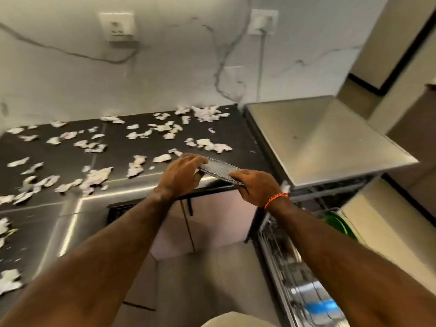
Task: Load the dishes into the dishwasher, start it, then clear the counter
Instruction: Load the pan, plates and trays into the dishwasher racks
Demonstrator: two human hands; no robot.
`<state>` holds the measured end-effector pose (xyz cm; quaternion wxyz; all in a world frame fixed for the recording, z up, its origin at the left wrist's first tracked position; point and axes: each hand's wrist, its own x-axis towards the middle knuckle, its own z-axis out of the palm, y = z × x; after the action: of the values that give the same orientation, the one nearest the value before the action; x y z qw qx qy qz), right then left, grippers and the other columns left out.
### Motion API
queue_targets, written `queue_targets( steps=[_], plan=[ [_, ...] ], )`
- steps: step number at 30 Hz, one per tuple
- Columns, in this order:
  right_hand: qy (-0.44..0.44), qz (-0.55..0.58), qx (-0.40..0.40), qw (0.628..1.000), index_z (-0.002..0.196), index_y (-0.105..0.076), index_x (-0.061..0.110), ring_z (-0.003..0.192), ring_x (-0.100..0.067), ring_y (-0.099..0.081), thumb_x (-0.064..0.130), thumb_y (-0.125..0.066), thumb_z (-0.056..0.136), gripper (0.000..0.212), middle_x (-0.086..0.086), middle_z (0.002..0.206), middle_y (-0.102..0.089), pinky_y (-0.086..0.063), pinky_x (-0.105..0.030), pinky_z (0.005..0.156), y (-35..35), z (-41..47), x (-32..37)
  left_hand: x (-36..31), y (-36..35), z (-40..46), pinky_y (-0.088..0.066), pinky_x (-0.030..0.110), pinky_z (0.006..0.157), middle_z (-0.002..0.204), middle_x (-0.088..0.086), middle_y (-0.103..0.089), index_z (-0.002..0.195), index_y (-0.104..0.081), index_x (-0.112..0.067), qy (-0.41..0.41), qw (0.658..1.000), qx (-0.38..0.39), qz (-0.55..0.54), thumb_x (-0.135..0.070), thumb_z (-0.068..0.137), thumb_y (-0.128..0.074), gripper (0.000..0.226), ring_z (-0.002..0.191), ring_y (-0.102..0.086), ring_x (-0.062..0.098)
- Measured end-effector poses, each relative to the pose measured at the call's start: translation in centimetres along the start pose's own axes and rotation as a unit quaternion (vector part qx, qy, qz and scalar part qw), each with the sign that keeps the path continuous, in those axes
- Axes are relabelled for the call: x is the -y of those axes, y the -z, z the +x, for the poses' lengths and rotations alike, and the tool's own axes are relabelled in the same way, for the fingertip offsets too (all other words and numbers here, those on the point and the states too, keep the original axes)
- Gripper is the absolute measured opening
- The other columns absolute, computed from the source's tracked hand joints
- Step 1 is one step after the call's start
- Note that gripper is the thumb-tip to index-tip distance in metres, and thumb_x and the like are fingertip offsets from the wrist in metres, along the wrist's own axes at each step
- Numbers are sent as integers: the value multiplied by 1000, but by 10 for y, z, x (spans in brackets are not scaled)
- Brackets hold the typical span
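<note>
Hands: both are gripping a grey speckled plate (218, 169), held nearly flat above the front edge of the counter (118, 152).
Left hand (181, 175): is curling its fingers over the plate's left rim, thumb tucked beneath.
Right hand (256, 185): is clasping the plate's near right rim, fingers wrapped under; an orange thread bracelet (276, 199) is circling the wrist.
Counter: dark surface with a steel front edge is lying strewn with torn white paper scraps (94, 178), reaching from the back wall to the near left corner.
Dishwasher (325, 138): is standing just right of the counter, its steel top bare and its front open.
Racks: wire racks (295, 279) are showing below the right forearm, blurred; a green dish (339, 226) is sitting in one, and something blue (323, 305) is lying lower down, too blurred to identify.
Wall: white marble-patterned panel is carrying two sockets, with a plug and cord (260, 60) hanging from the right one.
</note>
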<state>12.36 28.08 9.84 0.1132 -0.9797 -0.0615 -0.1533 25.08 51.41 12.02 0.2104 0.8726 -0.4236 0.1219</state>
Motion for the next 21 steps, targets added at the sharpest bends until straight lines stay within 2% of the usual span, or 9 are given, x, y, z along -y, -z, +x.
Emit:
queue_targets(
  steps=[3, 6, 8, 11, 15, 19, 21],
  plan=[
    [-65, -17, -13, 998, 127, -64, 26, 96, -31, -71, 32, -57, 90, 38, 0, 124, -69, -60, -43, 71, 30, -57, -55, -64, -41, 43, -54, 42, 94, 123, 3, -68, 119, -65, -20, -53, 998, 22, -27, -18, 83, -68, 36, 117, -60, 26],
    [-136, -31, -10, 990, 131, -63, 24, 101, -32, -69, 31, -61, 92, 39, -3, 128, -68, -59, -44, 78, 58, -119, -105, -134, -83, 80, -54, 45, 95, 121, 7, -67, 118, -65, -16, -107, 990, 65, -61, -22, 85, -59, 34, 115, -61, 30],
    [-188, -51, 12, 981, 133, -60, 28, 105, -28, -67, 37, -57, 95, 40, 1, 130, -66, -57, -41, 81, 70, -153, -129, -171, -109, 94, -54, 47, 96, 120, 10, -67, 119, -65, -15, -140, 984, 83, -69, -23, 87, -54, 34, 114, -61, 32],
    [-261, -50, 20, 964, 131, -58, 31, 107, -25, -66, 46, -48, 91, 44, 2, 126, -67, -56, -37, 83, 78, -206, -160, -224, -149, 111, -51, 46, 99, 121, 10, -67, 120, -66, -15, -176, 974, 122, -80, -15, 91, -62, 30, 116, -59, 30],
    [-324, -26, 21, 945, 135, -56, 30, 105, -25, -67, 54, -26, 85, 64, 0, 125, -67, -54, -35, 82, 73, -267, -179, -281, -197, 129, -50, 43, 97, 118, 8, -66, 118, -66, -20, -223, 952, 197, -71, -21, 94, -60, 25, 113, -58, 28],
    [-400, -11, 25, 916, 139, -51, 30, 96, -24, -67, 46, -33, 93, 52, -2, 122, -68, -55, -33, 72, 44, -307, -197, -317, -244, 141, -50, 43, 96, 113, 6, -68, 114, -69, -16, -265, 926, 261, -67, -16, 94, -59, 22, 106, -59, 23],
    [-441, 15, 35, 897, 140, -50, 32, 96, -25, -67, 41, -36, 97, 45, -2, 121, -68, -56, -36, 75, 22, -319, -206, -324, -273, 149, -51, 44, 96, 110, 3, -70, 111, -70, -19, -297, 906, 295, -60, -15, 92, -60, 22, 103, -60, 20]
  ],
)
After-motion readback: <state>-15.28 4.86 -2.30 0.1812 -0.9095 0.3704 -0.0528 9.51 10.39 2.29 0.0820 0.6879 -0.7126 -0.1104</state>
